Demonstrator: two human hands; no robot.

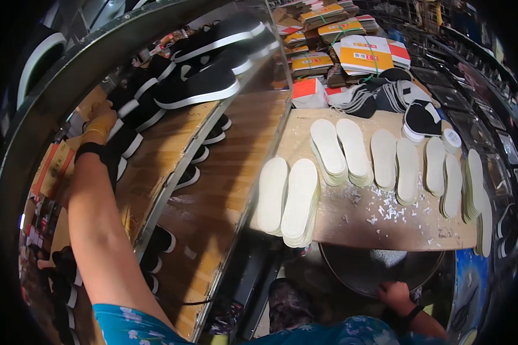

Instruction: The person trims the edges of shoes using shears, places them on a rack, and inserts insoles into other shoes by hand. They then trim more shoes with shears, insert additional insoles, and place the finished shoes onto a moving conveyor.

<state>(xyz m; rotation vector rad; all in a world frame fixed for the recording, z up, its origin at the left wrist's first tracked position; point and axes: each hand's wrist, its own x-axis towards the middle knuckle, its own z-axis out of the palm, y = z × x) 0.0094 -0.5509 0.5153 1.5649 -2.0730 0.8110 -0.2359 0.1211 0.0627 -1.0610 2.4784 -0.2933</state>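
My left hand [101,118] reaches to the upper left, at the far edge of a tilted rack of brown wooden boards with metal-edged rims [172,129]. It lies beside a row of black slip-on shoes with thick white soles [124,135], which stand on the upper board; more shoes of the same kind show their white toes on the tier below. The left fingers are small and partly hidden, so I cannot tell whether they are spread or pinching a shoe. Just beyond my forearm stands a brown cardboard carton with orange sides [53,167] (its contents do not show).

My right hand [396,296] is low, at the near rim of a round black basin [351,276]. Its fingers curl inward; I cannot tell whether they press on anything. Inside the basin lies a patch of fine white bits [388,257]. Above it, a pale wooden tabletop [351,215] bears stacks of cream shoe-shaped insoles [299,198] and scattered white scraps [392,213]; behind these rise bundles of flat white-and-orange cardboard [365,54] tied with green string.
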